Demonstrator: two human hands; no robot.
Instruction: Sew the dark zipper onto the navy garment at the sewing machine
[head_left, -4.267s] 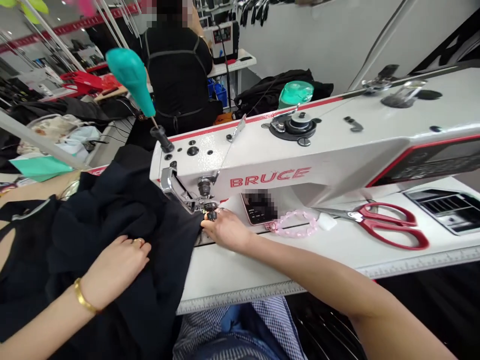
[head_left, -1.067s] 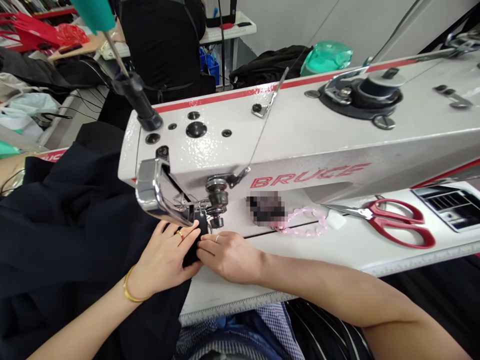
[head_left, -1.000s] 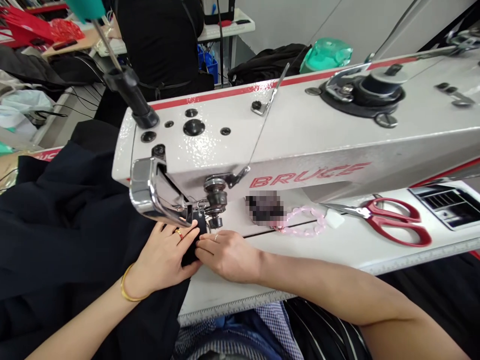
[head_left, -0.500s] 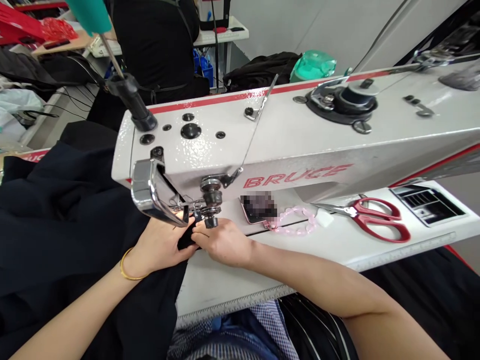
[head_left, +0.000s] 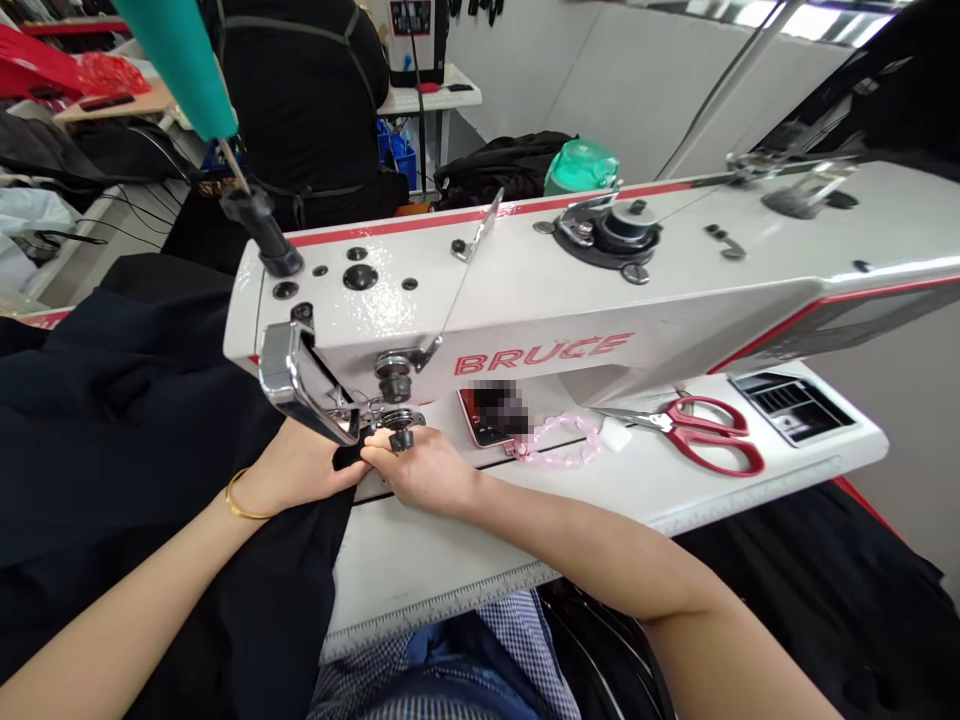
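A white sewing machine (head_left: 540, 290) marked BRUCE spans the view. Dark cloth (head_left: 135, 420) covers the left side and runs to the machine's needle area, which the chrome guard and tension parts partly hide. My left hand (head_left: 300, 468), with a gold bangle at the wrist, is pressed on the cloth beside the needle area, its thumb stretched toward the right hand. At the cloth's right edge, my right hand (head_left: 427, 470) has its fingers closed together on the dark cloth, just below the tension knob.
Right of my hands on the white table (head_left: 435, 560) are a phone (head_left: 480, 415) with a pink bead strap (head_left: 562, 455), a white piece (head_left: 616, 434) and red-handled scissors (head_left: 712, 440). A person in black (head_left: 307, 100) sits behind the machine.
The view has shifted, so the machine and table items appear further left. My hands stay at the needle area, with slightly less dark cloth showing between them.
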